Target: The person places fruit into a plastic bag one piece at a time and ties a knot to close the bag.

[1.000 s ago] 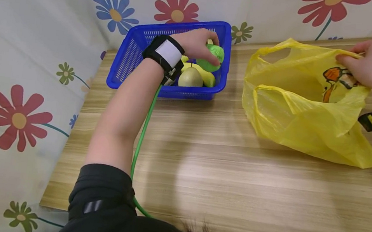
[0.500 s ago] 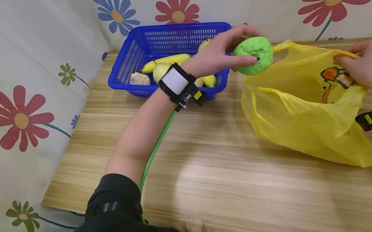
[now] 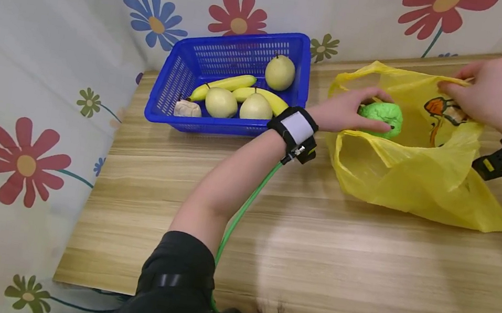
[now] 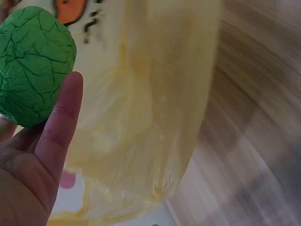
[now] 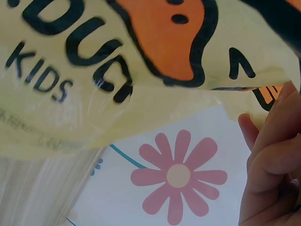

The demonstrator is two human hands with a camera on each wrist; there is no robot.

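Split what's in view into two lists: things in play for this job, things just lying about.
In play: green fruit, in the left hand; yellow bag, held by the right hand.
Seemingly idle now: pears, bananas and beige item, inside the blue basket.

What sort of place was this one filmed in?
Probably an indoor recording corner, though whether in a home or a studio I can't tell. A wooden table fills most of the view, a flower-print curtain hangs behind it, and the person wears wristbands with small devices.
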